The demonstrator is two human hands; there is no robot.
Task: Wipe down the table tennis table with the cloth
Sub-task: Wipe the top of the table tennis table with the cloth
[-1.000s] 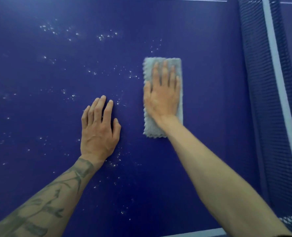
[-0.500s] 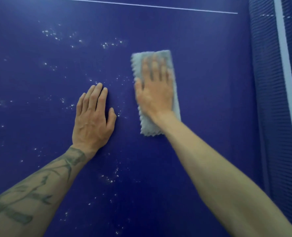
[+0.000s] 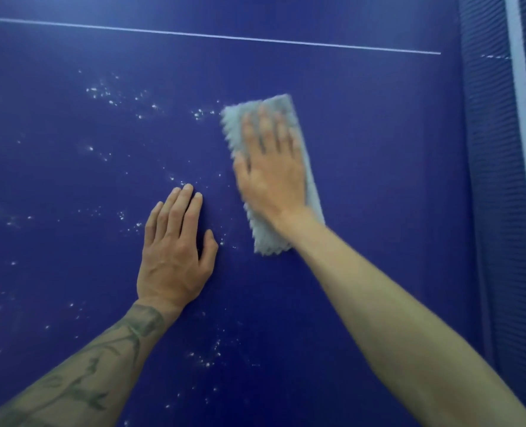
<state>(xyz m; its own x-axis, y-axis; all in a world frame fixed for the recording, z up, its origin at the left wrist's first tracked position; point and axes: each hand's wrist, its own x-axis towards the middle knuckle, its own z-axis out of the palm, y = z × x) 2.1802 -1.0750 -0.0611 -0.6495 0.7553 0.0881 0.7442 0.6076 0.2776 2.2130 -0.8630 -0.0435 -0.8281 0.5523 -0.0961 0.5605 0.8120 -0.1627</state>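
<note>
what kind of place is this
Likely a games or sports room, though only a table tennis table shows: its blue top, a thin white line, and the net at the right.

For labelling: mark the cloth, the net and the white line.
cloth (image 3: 269,238), head view, its bare near end.
net (image 3: 489,180), head view, mesh left of its white band.
white line (image 3: 224,36), head view, middle of the stripe.

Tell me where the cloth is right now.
Head view, centre-right: the grey cloth lies flat on the table under the right hand, between the left hand and the net.
</note>
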